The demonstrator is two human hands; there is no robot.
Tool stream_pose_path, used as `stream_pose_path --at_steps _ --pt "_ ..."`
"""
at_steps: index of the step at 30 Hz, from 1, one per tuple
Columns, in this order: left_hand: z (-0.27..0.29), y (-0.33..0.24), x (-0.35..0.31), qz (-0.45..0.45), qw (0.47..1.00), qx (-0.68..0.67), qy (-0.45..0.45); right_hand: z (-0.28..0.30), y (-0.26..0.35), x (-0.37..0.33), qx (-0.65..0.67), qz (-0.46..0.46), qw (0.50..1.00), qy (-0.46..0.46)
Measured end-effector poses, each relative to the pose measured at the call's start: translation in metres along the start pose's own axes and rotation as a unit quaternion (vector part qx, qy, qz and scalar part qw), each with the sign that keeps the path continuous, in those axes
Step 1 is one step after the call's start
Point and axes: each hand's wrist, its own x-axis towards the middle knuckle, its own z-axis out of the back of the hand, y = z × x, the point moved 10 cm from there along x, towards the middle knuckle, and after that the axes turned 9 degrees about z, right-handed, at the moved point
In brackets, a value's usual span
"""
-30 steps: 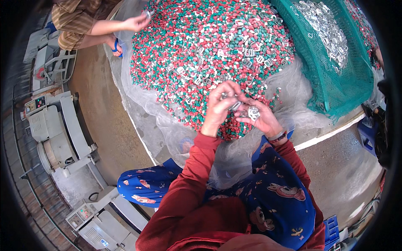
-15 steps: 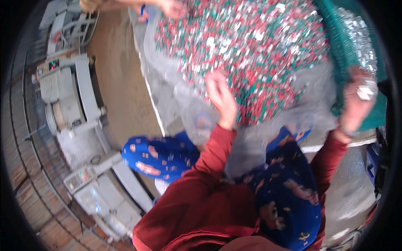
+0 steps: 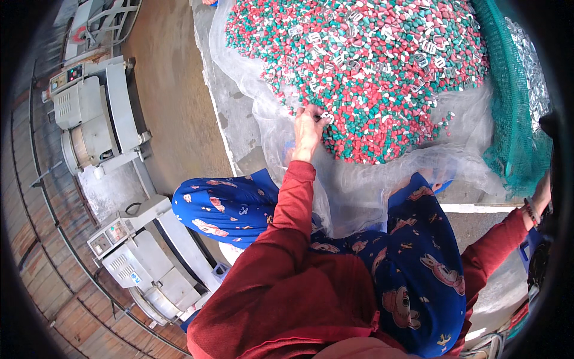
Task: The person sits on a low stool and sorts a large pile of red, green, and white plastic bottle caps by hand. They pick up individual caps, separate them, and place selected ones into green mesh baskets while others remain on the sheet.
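Note:
My left hand (image 3: 307, 130) is at the near left edge of a wide pile of small red, green and white pellets (image 3: 371, 110). Its fingers are pinched on a small silver buckle (image 3: 326, 118). More silver buckles, such as a slotted one (image 3: 314, 39), lie scattered over the pellets. Far out to the right, my right hand (image 3: 542, 192) reaches past the green net; its fingers disappear into the dark rim, so I cannot see what they hold.
Under the pile lies a thin whitish mesh sheet (image 3: 353, 194), draped toward my knees. A green net (image 3: 505, 107) borders the right side, with shiny metal pieces (image 3: 529, 72) beyond it. Grey machines (image 3: 89, 119) line the left, past a strip of brown floor (image 3: 173, 90).
My right hand has gone down and right, out past the net, where the silver pieces it carried are hidden. My left hand has closed on a buckle. Another person's hands have mostly left the top edge.

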Motion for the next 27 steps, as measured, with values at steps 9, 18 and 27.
stream_pose_path --at_steps 9,18,27 --pt "0.002 -0.147 -0.038 -0.061 0.872 -0.427 0.233 -0.203 0.214 -0.222 0.421 -0.093 0.763 0.481" --pt "0.012 -0.222 -0.080 -0.277 0.892 -0.339 0.113 -0.208 0.202 -0.250 0.664 -0.312 0.568 0.373" --pt "0.011 -0.216 -0.072 -0.195 0.922 -0.286 0.175 -0.183 0.194 -0.229 0.476 -0.141 0.803 0.329"
